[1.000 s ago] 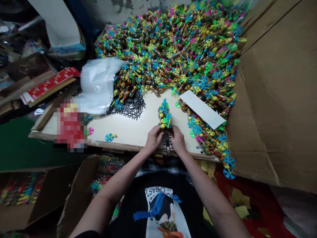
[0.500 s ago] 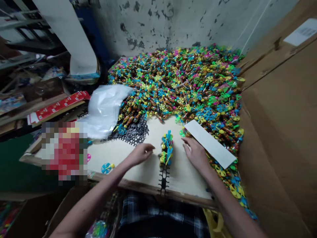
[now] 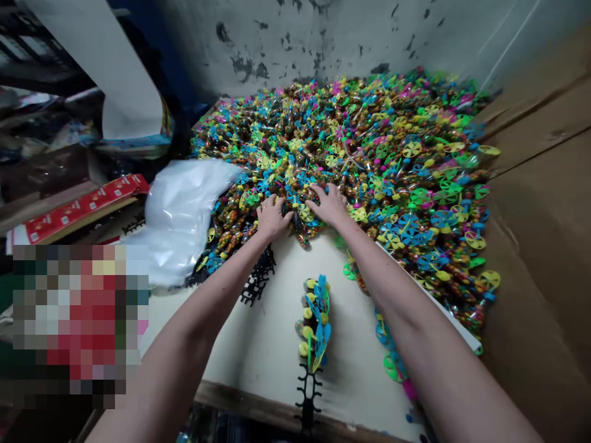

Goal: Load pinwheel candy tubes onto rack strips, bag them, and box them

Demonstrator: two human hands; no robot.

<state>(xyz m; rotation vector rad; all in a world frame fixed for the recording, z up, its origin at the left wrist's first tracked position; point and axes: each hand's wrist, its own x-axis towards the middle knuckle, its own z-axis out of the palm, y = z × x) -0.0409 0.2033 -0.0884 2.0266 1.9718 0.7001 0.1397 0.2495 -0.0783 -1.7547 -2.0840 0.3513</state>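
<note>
Head view: I see tabletop to its edge; left hand and right hand, fingers spread, touch ball-filled tubes.

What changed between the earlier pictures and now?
The left hand and right hand let go of the toys on the black strip and moved forward to the toy pile. The strip stayed on the table, plastic bags to its left.

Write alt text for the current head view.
A person's left hand and right hand are spread over the front of a heap of colorful bead-filled tubes with fans; nearer, a black strip holding similar pieces lies on a pale table.
</note>
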